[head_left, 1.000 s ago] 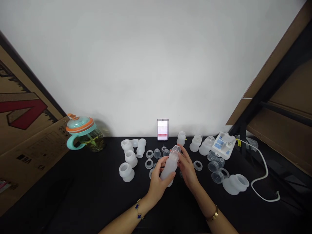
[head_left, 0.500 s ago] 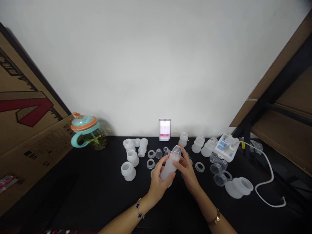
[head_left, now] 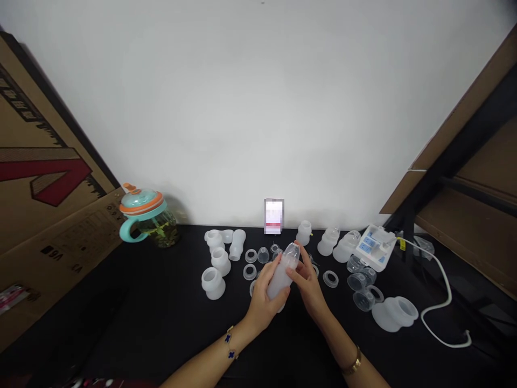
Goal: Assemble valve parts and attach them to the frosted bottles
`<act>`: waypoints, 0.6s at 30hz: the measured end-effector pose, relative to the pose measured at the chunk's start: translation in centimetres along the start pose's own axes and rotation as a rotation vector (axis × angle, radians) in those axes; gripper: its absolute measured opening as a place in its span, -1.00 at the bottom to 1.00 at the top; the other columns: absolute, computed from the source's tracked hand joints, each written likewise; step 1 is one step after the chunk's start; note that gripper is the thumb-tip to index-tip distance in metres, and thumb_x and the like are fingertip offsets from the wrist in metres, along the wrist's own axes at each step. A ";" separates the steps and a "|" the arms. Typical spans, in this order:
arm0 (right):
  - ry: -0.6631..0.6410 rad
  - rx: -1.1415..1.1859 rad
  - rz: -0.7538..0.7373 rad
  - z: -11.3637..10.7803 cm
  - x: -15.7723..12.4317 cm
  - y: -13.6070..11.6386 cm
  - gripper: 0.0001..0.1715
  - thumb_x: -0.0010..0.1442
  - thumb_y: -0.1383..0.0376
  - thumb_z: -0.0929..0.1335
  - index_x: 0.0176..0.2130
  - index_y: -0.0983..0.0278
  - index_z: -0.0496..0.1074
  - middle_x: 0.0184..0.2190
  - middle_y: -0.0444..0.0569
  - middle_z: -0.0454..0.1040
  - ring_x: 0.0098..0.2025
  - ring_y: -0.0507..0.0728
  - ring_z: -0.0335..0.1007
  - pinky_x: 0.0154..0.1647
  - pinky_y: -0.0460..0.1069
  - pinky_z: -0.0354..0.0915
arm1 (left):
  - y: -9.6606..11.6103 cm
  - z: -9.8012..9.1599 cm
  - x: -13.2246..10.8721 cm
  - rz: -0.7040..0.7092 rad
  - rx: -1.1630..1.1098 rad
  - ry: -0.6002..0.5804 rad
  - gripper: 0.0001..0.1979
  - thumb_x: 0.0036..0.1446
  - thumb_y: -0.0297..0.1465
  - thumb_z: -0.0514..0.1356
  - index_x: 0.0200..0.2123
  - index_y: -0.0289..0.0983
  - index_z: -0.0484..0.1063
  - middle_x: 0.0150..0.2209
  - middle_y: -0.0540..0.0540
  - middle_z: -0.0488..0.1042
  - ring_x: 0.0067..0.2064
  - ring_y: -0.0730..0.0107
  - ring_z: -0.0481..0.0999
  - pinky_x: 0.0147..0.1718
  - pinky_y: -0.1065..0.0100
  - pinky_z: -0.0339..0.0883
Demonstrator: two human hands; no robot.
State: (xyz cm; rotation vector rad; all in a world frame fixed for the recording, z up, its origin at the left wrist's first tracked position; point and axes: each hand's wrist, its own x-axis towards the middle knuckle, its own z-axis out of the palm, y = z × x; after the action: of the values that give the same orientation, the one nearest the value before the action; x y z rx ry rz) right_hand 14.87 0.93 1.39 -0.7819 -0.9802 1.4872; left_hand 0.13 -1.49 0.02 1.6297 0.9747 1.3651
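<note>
A translucent white baby bottle (head_left: 279,279) with a clear cap (head_left: 291,253) is held tilted above the black table, its cap end pointing up and away. My left hand (head_left: 263,302) is wrapped round the bottle's body. With thumb and fingers, my right hand (head_left: 311,288) grips the upper end by the collar. Around the hands lie several clear collar rings, among them one ring (head_left: 250,271) on the left and another ring (head_left: 330,278) on the right. A small clear cap (head_left: 263,255) lies just behind. Some parts are hidden under my hands.
Open bottle bodies (head_left: 213,283) stand on the left. Capped bottles (head_left: 347,246), clear caps (head_left: 357,282) and a wide bottle body (head_left: 395,313) are on the right, near a white power strip (head_left: 375,247) and cable (head_left: 449,280). A teal-lidded jug (head_left: 147,218) and a lit phone (head_left: 273,216) stand behind.
The view has shifted very slightly. Both hands keep the bottle in nearly the same grip and place.
</note>
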 end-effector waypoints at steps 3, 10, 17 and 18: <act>-0.005 -0.015 -0.010 -0.1 0.1 0.4 -0.11 0.14 0.21 0.51 0.34 -0.03 0.15 -0.07 -0.07 0.56 -0.06 0.21 0.48 -0.07 0.07 0.36 | 0.0 0.0 0.0 -0.006 -0.006 0.002 -0.35 0.19 -0.31 0.26 0.34 -0.10 0.21 0.30 -0.17 0.30 0.29 -0.02 0.30 0.27 -0.03 0.16; 0.002 -0.009 0.004 0.0 0.0 1.1 -0.02 0.15 0.16 0.49 0.39 -0.04 0.04 -0.02 -0.05 0.56 -0.09 0.22 0.51 -0.06 0.11 0.39 | 0.0 0.2 -0.2 -0.078 -0.022 0.027 -0.36 0.19 -0.34 0.26 0.33 -0.08 0.21 0.32 -0.15 0.27 0.30 -0.01 0.29 0.22 0.00 0.22; 0.082 0.149 -0.030 0.8 0.1 2.9 -0.41 0.21 -0.06 0.41 0.18 0.00 0.42 0.17 -0.10 0.46 0.21 0.27 0.33 0.20 0.16 0.28 | -0.1 0.2 -0.2 -0.092 -0.026 0.036 -0.37 0.20 -0.33 0.25 0.32 -0.07 0.22 0.33 -0.14 0.27 0.30 0.01 0.29 0.20 0.04 0.27; 0.089 0.189 -0.013 1.0 0.1 2.9 -0.43 0.23 -0.11 0.36 0.14 0.02 0.46 0.15 -0.08 0.48 0.21 0.29 0.33 0.19 0.18 0.29 | -0.2 0.3 -0.2 -0.081 -0.021 0.031 -0.36 0.20 -0.34 0.25 0.33 -0.08 0.21 0.33 -0.14 0.27 0.31 0.01 0.28 0.22 0.03 0.25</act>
State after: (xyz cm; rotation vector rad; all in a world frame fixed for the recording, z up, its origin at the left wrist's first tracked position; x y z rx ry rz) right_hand 12.68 0.79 -0.82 -0.6976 -0.7647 1.4957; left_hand 0.36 -1.63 -0.32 1.5410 1.0295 1.3455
